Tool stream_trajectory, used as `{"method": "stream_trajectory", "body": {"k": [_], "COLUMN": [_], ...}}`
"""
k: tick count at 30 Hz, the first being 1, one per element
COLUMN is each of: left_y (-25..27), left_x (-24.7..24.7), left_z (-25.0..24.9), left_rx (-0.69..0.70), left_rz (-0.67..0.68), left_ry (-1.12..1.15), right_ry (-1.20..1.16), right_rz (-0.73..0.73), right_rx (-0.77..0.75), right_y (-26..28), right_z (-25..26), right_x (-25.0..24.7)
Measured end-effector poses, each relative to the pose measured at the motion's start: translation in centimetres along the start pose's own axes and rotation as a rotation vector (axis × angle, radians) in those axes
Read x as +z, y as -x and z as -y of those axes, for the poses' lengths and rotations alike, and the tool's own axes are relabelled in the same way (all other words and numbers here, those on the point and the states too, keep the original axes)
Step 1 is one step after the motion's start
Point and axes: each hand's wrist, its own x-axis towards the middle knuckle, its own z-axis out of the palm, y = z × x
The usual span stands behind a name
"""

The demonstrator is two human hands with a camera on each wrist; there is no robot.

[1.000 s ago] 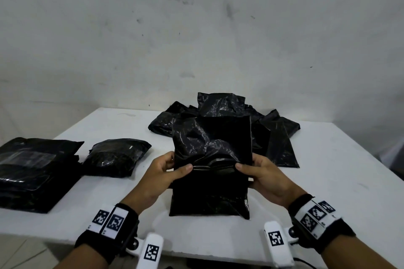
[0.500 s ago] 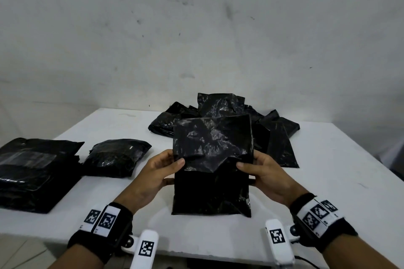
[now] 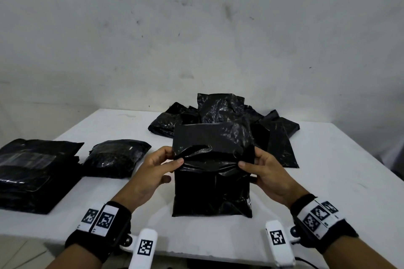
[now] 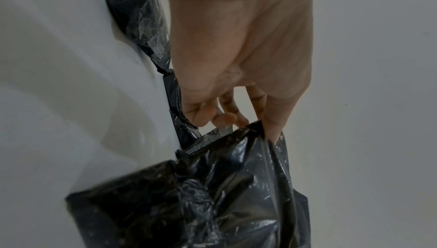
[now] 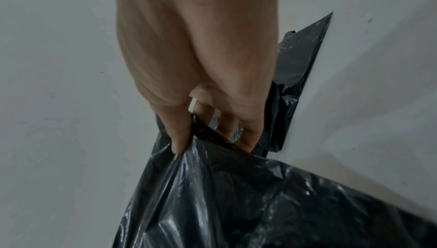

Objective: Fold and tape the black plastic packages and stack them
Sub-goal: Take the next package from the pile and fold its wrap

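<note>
A black plastic package (image 3: 212,190) stands on its lower edge near the front of the white table (image 3: 341,192), its top flap bent over toward me. My left hand (image 3: 172,160) pinches the flap's left side between thumb and fingers, and my right hand (image 3: 244,162) pinches the right side. In the left wrist view the left hand (image 4: 238,121) grips crinkled black film (image 4: 236,186). In the right wrist view the right hand (image 5: 208,140) grips the same package (image 5: 248,205), thumb in front and fingers behind.
A pile of loose black packages (image 3: 220,113) lies behind the held one. A small folded package (image 3: 115,158) sits to the left, with a stack of flat black packages (image 3: 32,172) at the table's left edge. A grey wall rises behind the table.
The top flap has come further over toward me and its fold has shifted; both hands keep their pinch at the sides and have moved only slightly.
</note>
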Motion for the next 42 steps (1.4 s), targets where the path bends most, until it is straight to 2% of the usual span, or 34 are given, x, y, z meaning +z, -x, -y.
{"method": "stream_trajectory", "body": {"k": [5,8,13,20,26,32,35,42], "left_y": [-0.4,-0.1,0.7,0.7,1.1,1.4,1.5,1.6], "left_x": [0.0,0.1,0.4,0.6,0.9,0.5,0.4,0.0], "left_z": [-0.7,-1.4,-2.7,-2.9,-3.0,-2.9,-2.7,-2.4], "left_rx": [-0.069,-0.096,-0.109,-0.123,-0.091,-0.142,-0.133,-0.133], "left_rz": [-0.070,-0.040,-0.017,-0.135,-0.137,-0.096,-0.078,-0.045], "left_ry": [0.077,0.064,0.032,-0.019,-0.089,0.066,0.074,0.233], "right_ry": [0.040,0.128,0.333,0.206,0.221,0.196,0.173,-0.040], "right_rz": [-0.028,-0.052,-0.070,-0.131,-0.141,-0.129,-0.129,-0.124], "right_rx": [0.019,0.026,-0.059,0.099,0.101,0.082,0.083,0.129], "right_y": [-0.1,0.0,0.2,0.7,1.1,1.5,1.6,2.0], "right_z": [0.2,0.8,2.5,3.4,3.4,3.1,2.8,3.0], "right_x": [0.1,-0.1,0.0,0.5,0.9,0.7,0.7,0.5]}}
